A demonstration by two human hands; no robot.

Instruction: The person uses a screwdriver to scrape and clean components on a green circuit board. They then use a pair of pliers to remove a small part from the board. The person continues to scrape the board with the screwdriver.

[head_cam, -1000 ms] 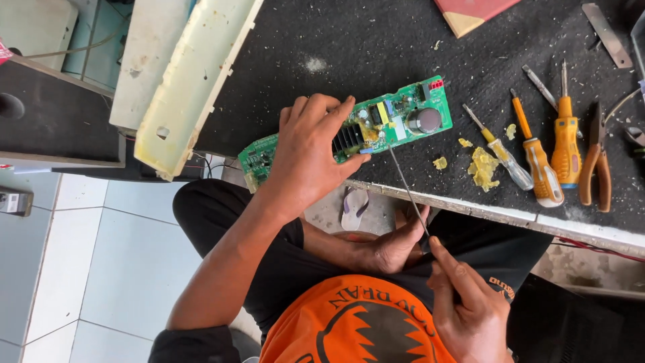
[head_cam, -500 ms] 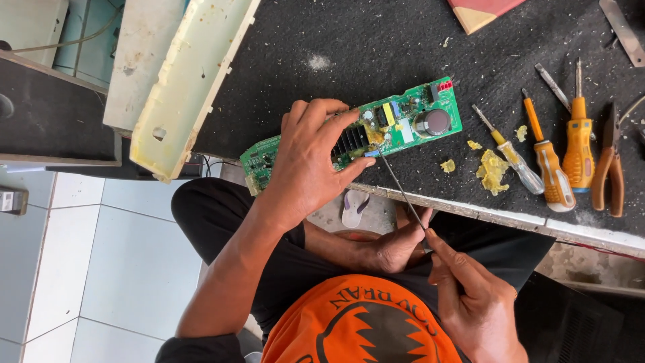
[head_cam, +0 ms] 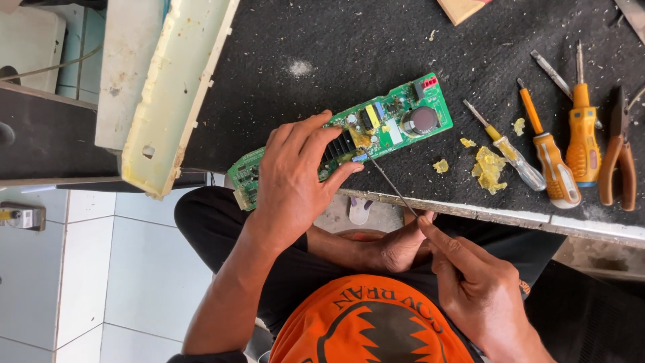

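Right hand (head_cam: pixel 480 289) nearest the camera, low in the head view, above the orange shirt (head_cam: pixel 366 329). Grip pressed together: thumb and forefinger pinch the near end of a thin metal probe (head_cam: pixel 393 188). Probe runs up and away from the pinch, slanting leftward; its far tip meets the green circuit board (head_cam: pixel 376 128) at the board's near edge, just beside the left thumb.

Left hand (head_cam: pixel 292 178) farther out, left of the probe. Grip closed over the circuit board: fingers curl across its top face, thumb under the near edge. Board overhangs the table (head_cam: pixel 376 40) edge, tilted, its left end lower and off the table, its right end over the black surface. On the board beyond the fingers: a round dark component (head_cam: pixel 420 119), a yellow block, a small red connector at the far right corner.

Right of the probe tip, on the table: yellowish crumbs of old glue (head_cam: pixel 489 167); then a clear-handled screwdriver (head_cam: pixel 510 151), two orange-handled screwdrivers (head_cam: pixel 547 158), brown-handled pliers (head_cam: pixel 617 158), lying side by side, well apart from both hands.

Left of the left hand, beyond it: a long cream plastic housing (head_cam: pixel 178 87), leaning off the table corner. White tiled floor (head_cam: pixel 134 269) below.
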